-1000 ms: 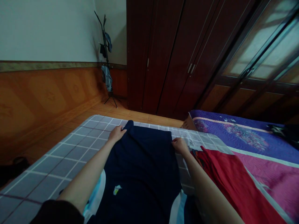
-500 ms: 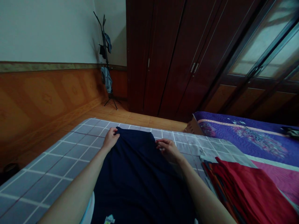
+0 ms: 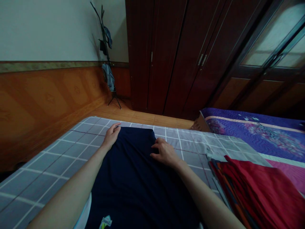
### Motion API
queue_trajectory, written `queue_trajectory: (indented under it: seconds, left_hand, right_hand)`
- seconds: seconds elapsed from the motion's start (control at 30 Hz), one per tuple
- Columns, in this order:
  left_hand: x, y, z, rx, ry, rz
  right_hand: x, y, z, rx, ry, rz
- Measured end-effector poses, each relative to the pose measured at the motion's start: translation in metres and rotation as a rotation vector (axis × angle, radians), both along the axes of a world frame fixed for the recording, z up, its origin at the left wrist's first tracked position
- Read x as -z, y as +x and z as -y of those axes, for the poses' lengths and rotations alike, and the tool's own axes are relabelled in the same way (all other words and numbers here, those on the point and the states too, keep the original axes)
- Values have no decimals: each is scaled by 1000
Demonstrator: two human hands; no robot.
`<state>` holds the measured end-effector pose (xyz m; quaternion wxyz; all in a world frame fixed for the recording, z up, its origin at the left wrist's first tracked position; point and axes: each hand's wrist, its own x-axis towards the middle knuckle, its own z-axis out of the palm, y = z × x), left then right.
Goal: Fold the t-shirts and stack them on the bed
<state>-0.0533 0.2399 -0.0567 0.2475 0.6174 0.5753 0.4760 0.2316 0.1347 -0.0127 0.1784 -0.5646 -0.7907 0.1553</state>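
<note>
Since a second ago, the far end of the navy garment point(image 3: 133, 165) has been drawn narrower and the right hand's point(image 3: 165, 153) pinch has been loosened, so its folded-in side seems to be left nearly settled. The garment is spread over the checked sheet point(image 3: 54, 162), left of the red cloth point(image 3: 267, 187). Both hands are reached forward: the right is half spread at the garment's right edge, nothing gripped; the left hand point(image 3: 111, 136) is curled at the far left corner, whether pinching cannot be told.
</note>
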Motion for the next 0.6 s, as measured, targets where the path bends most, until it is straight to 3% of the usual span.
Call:
queue_trajectory:
  seconds: [0.2,0.43,0.6]
  left_hand:
    - [5,-3,-5,21,43,-29]
    - [7,-3,-7,30,9,-126]
    - [11,-2,-8,44,-16,-202]
  right_hand:
    - [8,8,-16,205,39,-116]
    - [20,90,-43,675,114,-199]
    - [28,104,-45,724,87,-220]
